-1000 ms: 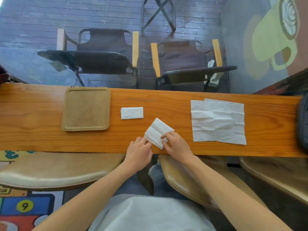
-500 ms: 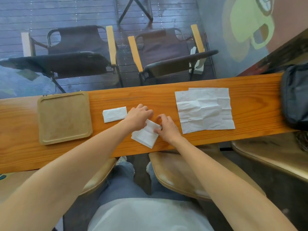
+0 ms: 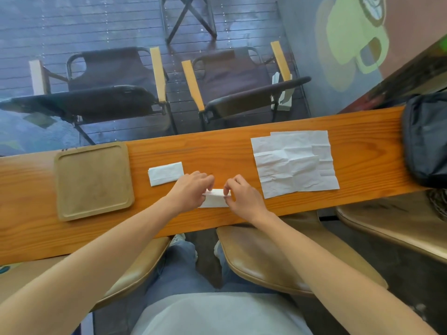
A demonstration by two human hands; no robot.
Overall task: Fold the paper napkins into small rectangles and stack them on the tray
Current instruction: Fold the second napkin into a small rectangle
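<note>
Wood fills the middle of the view: a long orange-brown counter runs from left to right. At its left part lies a square wooden tray with a low raised rim, and nothing lies on it. Just to the right of the tray, not touching it, a folded napkin rests flat on the counter — a small white rectangle.

Next comes the left hand, which reaches in from the near side. Its fingers are curled and pinch the left end of a half-folded napkin near the near edge of the counter. The right hand holds the right end of the same napkin; its fingertips are closed on the upper folded edge, and this edge is raised a little above the lower layer. The two hands are close together but do not touch, and the napkin is between them.

Farther right, well apart from the hands, a stack of unfolded napkins lies flat and creased, the sheets a little shifted over each other. At the far right end of the counter sits a dark bag — only part of it is in view.
</note>
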